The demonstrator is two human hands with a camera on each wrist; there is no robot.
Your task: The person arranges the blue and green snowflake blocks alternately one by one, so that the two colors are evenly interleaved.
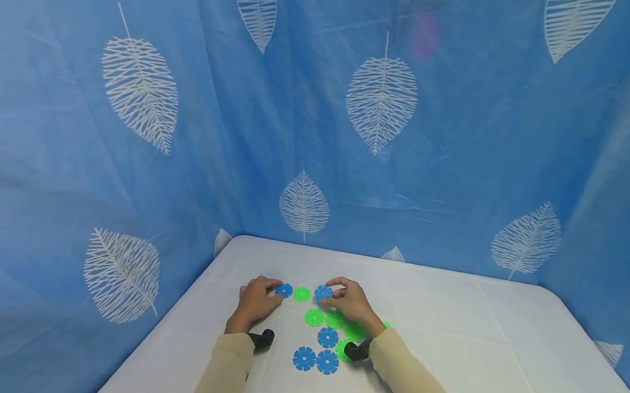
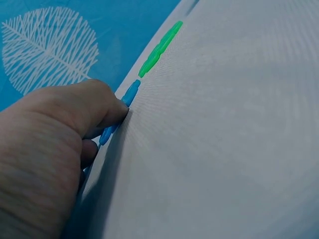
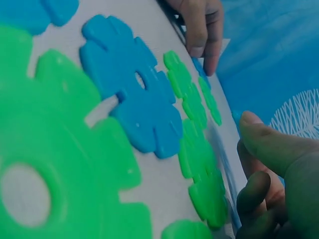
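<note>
At the far left of the group, my left hand (image 1: 257,301) pinches the edge of a blue notched plastic disc (image 1: 284,290). That disc (image 2: 133,93) is nearly edge-on in the left wrist view, low over the white table, thumb and fingers at its near side. Just right of it lies a green notched disc (image 1: 302,294). Further right, my right hand (image 1: 354,304) holds another blue disc (image 1: 322,293) between thumb and fingers. In the right wrist view this disc (image 3: 225,162) shows as a thin blue strip beside the fingers, partly hidden.
Several green discs (image 1: 314,318) run below my right hand, some partly covered by the forearm. Blue discs (image 1: 304,358) lie nearer me on the white table (image 1: 446,343). A blue curtain (image 1: 455,138) with white leaves stands behind and along the left. Dark wrist cameras (image 1: 358,351) hang over the tabletop.
</note>
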